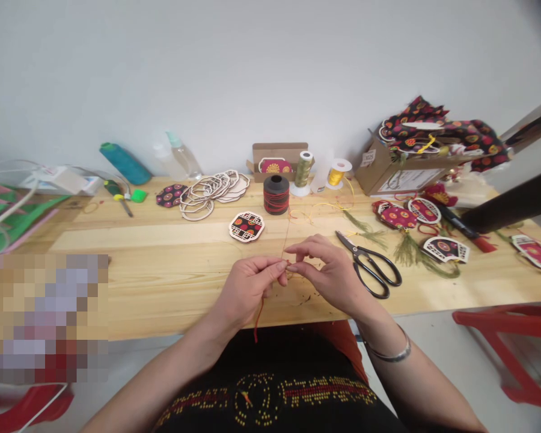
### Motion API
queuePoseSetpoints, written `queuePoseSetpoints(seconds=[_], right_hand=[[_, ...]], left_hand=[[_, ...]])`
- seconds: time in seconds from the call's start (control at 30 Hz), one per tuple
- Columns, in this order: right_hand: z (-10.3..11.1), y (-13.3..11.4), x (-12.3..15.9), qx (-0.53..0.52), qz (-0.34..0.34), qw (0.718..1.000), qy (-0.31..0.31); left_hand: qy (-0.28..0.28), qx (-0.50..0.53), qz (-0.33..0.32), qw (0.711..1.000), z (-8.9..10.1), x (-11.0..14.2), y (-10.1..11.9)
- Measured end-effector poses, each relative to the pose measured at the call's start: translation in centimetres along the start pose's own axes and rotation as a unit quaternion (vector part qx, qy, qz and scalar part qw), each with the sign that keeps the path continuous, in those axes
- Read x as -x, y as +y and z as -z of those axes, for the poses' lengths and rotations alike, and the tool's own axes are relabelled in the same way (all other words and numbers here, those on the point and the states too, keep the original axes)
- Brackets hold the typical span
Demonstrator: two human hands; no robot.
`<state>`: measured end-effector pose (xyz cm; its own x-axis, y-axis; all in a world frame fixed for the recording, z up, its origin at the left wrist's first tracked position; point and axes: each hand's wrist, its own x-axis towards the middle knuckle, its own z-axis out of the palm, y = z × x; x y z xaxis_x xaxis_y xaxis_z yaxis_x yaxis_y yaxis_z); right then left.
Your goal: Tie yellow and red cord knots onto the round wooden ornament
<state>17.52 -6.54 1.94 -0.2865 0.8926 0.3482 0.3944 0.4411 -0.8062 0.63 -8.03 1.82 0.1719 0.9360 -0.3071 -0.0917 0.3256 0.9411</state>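
Taking the hands as the middle of our clock, with twelve towards the wall, we see the left hand clamped between thumb and forefinger on a red cord, whose tail hangs below that hand at about seven o'clock; the right hand meets it there, thumb tip at the cord and forefinger arched above, though we cannot tell whether those two fingers grip; a fine thread rises from the fingertips towards twelve, where we find a black spool wound with red.

Between ten and eleven we have a framed ornament lying flat on the wooden table, and beyond it a pile of pale wooden frames; at ten, farther off, a teal thread cone leans by the wall; just past twelve stands a green spool, and nearer one a yellow spool; between one and two we see a cardboard box topped with patterned cloth; at three the black-handled scissors lie just beside the right hand, a fan-shaped ornament farther out.
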Motion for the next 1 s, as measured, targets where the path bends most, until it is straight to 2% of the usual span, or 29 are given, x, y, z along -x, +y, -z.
queuePoseSetpoints(seconds=[0.1,0.3,0.4,0.83,1.0], right_hand=[[-0.3,0.3,0.1,-0.015,0.004,1.0,0.011],[-1.0,0.3,0.4,0.0,0.04,0.996,0.077],[-1.2,0.4,0.6,-0.006,0.035,0.995,0.096],[-1.1,0.5,0.4,0.056,0.091,0.991,0.076],[-0.8,0.3,0.4,0.104,0.114,0.987,0.048]], left_hand=[[-0.002,0.033,0.012,0.999,-0.1,-0.1,0.1],[-0.013,0.108,0.047,0.993,-0.1,-0.2,0.3],[-0.01,0.128,0.056,0.99,0.1,-0.3,0.2],[-0.013,0.125,0.052,0.991,0.0,-0.4,0.0],[-0.008,0.107,0.044,0.993,-0.1,-0.4,-0.2]])
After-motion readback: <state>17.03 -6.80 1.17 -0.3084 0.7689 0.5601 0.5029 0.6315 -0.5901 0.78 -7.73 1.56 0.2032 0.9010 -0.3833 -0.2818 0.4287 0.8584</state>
